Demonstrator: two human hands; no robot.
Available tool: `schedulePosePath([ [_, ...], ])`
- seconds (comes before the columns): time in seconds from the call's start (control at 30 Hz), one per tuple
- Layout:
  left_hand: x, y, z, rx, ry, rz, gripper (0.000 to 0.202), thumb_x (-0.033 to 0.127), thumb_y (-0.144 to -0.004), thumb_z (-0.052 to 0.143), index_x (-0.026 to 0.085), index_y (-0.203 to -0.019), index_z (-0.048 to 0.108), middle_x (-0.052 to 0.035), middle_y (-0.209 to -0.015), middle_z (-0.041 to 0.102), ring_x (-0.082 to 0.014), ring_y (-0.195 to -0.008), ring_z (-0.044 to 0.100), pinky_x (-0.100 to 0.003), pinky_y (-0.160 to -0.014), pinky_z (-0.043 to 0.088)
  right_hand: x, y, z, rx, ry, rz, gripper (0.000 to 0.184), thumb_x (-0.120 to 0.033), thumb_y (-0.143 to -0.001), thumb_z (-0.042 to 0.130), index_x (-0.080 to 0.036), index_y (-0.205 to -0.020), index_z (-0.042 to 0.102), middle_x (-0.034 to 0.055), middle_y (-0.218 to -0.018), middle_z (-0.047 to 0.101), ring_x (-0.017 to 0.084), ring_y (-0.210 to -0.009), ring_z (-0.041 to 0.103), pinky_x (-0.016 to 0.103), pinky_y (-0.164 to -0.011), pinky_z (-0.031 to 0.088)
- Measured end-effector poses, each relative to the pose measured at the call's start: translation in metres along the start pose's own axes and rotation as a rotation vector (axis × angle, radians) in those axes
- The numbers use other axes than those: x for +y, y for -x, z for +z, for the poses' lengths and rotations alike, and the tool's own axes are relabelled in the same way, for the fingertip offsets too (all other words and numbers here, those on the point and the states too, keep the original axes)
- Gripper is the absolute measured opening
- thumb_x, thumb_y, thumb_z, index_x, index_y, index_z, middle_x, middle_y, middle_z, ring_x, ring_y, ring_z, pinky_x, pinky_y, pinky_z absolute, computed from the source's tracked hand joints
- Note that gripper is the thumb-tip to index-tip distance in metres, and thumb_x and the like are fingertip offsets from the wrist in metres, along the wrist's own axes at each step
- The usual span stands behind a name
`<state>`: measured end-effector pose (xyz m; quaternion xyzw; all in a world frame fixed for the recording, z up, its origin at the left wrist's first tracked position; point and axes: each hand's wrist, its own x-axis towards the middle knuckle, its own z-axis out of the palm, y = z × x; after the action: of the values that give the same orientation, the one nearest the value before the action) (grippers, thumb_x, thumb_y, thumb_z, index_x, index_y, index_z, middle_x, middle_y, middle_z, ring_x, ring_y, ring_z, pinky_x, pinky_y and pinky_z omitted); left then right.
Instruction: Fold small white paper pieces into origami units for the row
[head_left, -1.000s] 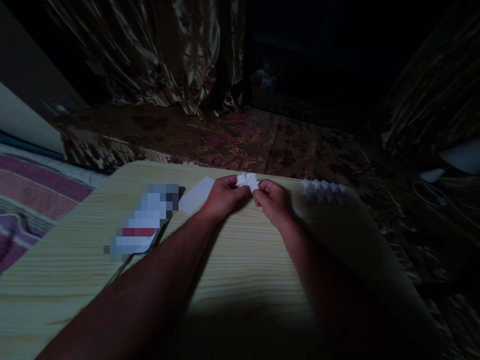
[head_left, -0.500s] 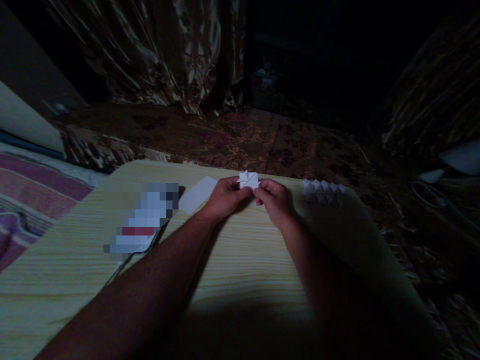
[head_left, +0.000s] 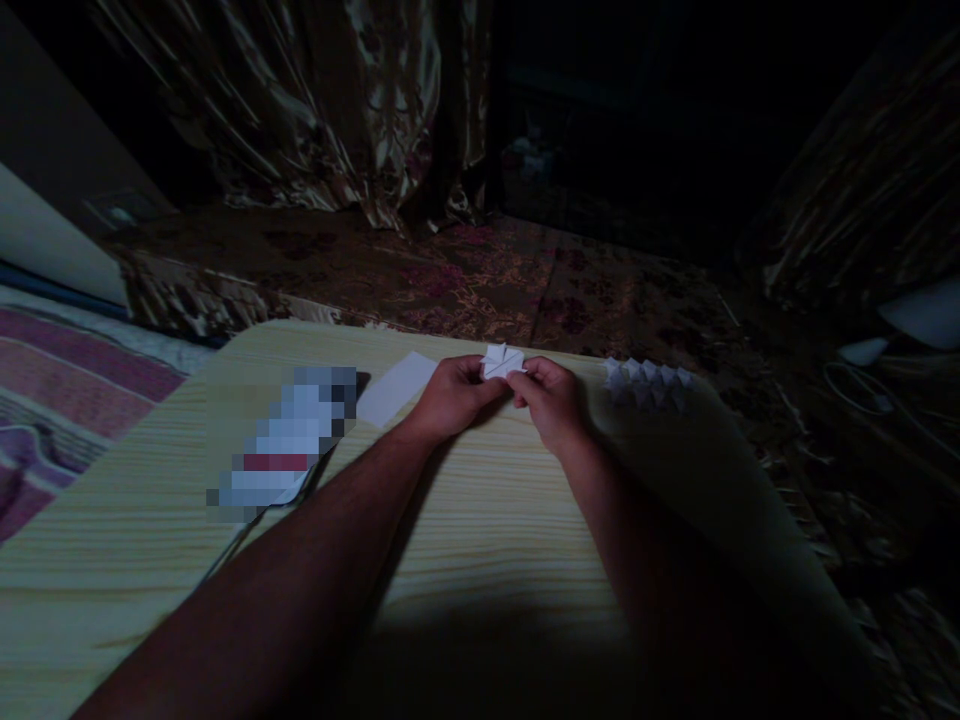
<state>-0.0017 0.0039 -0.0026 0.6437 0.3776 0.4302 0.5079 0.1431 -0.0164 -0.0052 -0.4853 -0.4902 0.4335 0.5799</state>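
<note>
A small white folded paper piece [head_left: 501, 361] is pinched between both my hands near the far edge of a pale wooden table [head_left: 480, 540]. My left hand [head_left: 452, 395] grips its left side with closed fingers. My right hand [head_left: 551, 400] pinches its right side with thumb and fingertips. A flat white sheet of paper [head_left: 396, 388] lies just left of my left hand. A row of several finished folded white paper pieces [head_left: 649, 381] sits to the right of my right hand.
A blurred flat object [head_left: 289, 445] lies on the table's left part. A striped reddish cloth [head_left: 52, 400] is at far left. Patterned brown fabric [head_left: 465, 275] and shiny curtains [head_left: 300, 100] fill the dark background. White items [head_left: 915, 320] lie at far right.
The folded paper piece has been turned slightly between my fingers, showing a different face. Both hands stay in almost the same spot.
</note>
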Motion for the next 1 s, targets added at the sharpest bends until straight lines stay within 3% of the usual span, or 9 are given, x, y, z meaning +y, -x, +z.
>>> schedulePosePath([
  [0.17,-0.0047,-0.0008,-0.0022,0.032,-0.035,-0.001,0.033,0.038,-0.073,0.068,0.009,-0.089,0.069,-0.0044,-0.077,0.068,-0.0103,-0.058,0.053,-0.020,-0.052,0.037,0.0024,-0.0013,-0.0013,-0.055,0.004,0.004,0.016,-0.029,-0.067,0.065,-0.017,-0.072,0.057,-0.0054,-0.053,0.054,0.008,-0.046,0.046,0.020,-0.044,0.035],
  [0.43,-0.0018,-0.0002,-0.0001,-0.032,-0.011,0.036,0.028,0.034,-0.077,0.065,0.010,-0.089,0.068,-0.0060,-0.082,0.069,-0.0130,-0.068,0.058,-0.023,-0.064,0.043,0.0006,-0.0015,-0.0022,-0.052,0.020,0.014,0.013,-0.028,-0.068,0.063,-0.016,-0.071,0.058,-0.0046,-0.054,0.055,0.008,-0.047,0.046,0.021,-0.047,0.036],
  [0.77,-0.0035,0.0001,-0.0008,-0.010,-0.060,0.028,0.027,0.035,-0.078,0.063,0.010,-0.088,0.067,-0.0043,-0.078,0.066,-0.0117,-0.063,0.054,-0.023,-0.059,0.041,0.0013,-0.0026,-0.0015,-0.084,0.031,0.019,0.015,-0.026,-0.065,0.062,-0.016,-0.077,0.061,-0.0039,-0.056,0.057,0.008,-0.048,0.047,0.020,-0.046,0.036],
  [1.0,-0.0003,0.0011,0.0007,-0.001,-0.059,0.049,0.025,0.035,-0.077,0.063,0.011,-0.085,0.068,-0.0033,-0.075,0.067,-0.0121,-0.063,0.056,-0.023,-0.060,0.042,-0.0003,-0.0033,-0.0005,-0.074,0.056,0.019,0.012,-0.027,-0.067,0.060,-0.016,-0.071,0.059,-0.0046,-0.054,0.056,0.008,-0.047,0.048,0.020,-0.047,0.037],
])
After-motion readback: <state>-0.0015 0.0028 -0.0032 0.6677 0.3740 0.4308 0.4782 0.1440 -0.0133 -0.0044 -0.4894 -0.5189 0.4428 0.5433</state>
